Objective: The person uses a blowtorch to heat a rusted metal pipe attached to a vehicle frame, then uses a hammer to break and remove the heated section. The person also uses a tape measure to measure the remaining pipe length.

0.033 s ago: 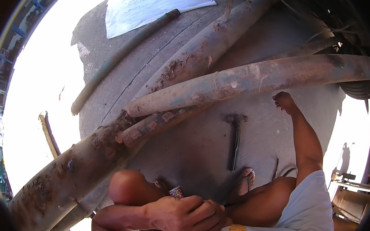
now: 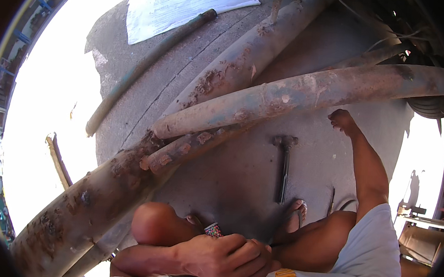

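My left hand (image 2: 226, 262) is closed in front of my shirt, its fingers curled in; whatever lies inside them is hidden. With the arm stretched forward, my right hand (image 2: 340, 121) hangs just below a long rusty pipe (image 2: 297, 95), fingers curled and nothing visible in them. A hammer (image 2: 285, 168) with a dark handle lies on the concrete between my hands, its head pointing away from me. Beside my right knee lies a thin, dark rod-like tool (image 2: 332, 198). A small multicoloured patterned thing (image 2: 214, 230) shows next to my left hand.
A thick rusty pipe (image 2: 89, 201) runs diagonally from lower left to the top, under the long one. A shorter pipe piece (image 2: 180, 148) pokes out beneath. Farther left lie a thin pipe (image 2: 144, 69) and a white printed sack (image 2: 184, 10). A tyre-like ribbed round thing (image 2: 432, 107) stands far right.
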Action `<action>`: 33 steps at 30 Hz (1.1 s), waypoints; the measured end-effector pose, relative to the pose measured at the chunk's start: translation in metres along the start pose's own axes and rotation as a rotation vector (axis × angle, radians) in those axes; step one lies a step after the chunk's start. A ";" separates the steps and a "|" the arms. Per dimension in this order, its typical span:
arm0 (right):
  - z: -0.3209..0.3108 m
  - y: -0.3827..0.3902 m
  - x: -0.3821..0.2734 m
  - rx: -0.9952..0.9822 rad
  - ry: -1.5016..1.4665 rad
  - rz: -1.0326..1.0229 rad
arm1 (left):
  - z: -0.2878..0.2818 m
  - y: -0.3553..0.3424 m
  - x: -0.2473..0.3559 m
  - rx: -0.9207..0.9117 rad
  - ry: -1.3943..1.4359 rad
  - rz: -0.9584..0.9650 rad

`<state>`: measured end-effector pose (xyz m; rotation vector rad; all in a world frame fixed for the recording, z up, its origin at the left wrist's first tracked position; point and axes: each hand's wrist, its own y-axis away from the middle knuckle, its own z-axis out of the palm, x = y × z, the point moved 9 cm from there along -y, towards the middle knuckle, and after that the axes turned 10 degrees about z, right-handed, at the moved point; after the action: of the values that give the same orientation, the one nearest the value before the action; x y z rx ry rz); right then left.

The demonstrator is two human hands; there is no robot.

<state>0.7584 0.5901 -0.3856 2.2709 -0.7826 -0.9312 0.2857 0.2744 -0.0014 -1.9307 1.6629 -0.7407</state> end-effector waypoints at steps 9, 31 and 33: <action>0.002 0.072 -0.029 0.177 0.019 0.107 | 0.044 0.019 -0.040 0.077 0.038 -0.083; 0.160 0.264 -0.049 0.100 0.317 -0.311 | -0.038 0.052 0.000 0.148 0.302 -0.219; 0.199 0.279 -0.030 0.083 0.163 -0.361 | -0.048 0.055 0.002 0.212 0.301 -0.204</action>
<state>0.5075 0.3687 -0.3048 2.5747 -0.3518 -0.8656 0.2138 0.2636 -0.0024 -1.9266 1.4899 -1.2882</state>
